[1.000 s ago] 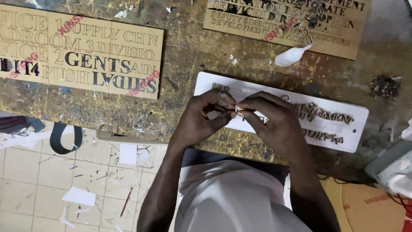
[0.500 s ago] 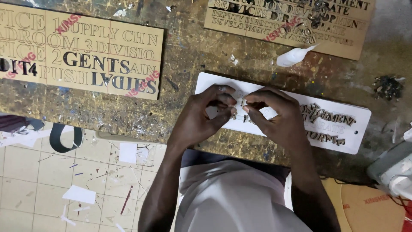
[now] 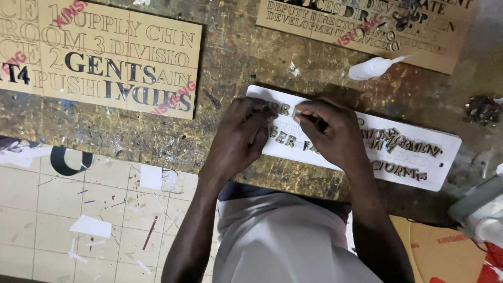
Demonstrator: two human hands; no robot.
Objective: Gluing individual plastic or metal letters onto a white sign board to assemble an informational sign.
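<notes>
Both hands meet over the white rectangular sign board (image 3: pixel 419 173) on the scarred wooden workbench (image 3: pixel 236 57).

The left hand (image 3: pixel 241 136) presses curled fingers on its left end; the right hand (image 3: pixel 330 131) pinches a small cut-out letter (image 3: pixel 296 112) just beside. The board's long axis runs rightward, loose letters there; the bench's near edge lies close.

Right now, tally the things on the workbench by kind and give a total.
Tan cut-out letter sheets: 2, one at left, one at top right.
White sign board: 1, with both hands, left and right, on it.
White squeeze bottle: 1.
Pile of dark scraps: 1.
Total: 5
</notes>
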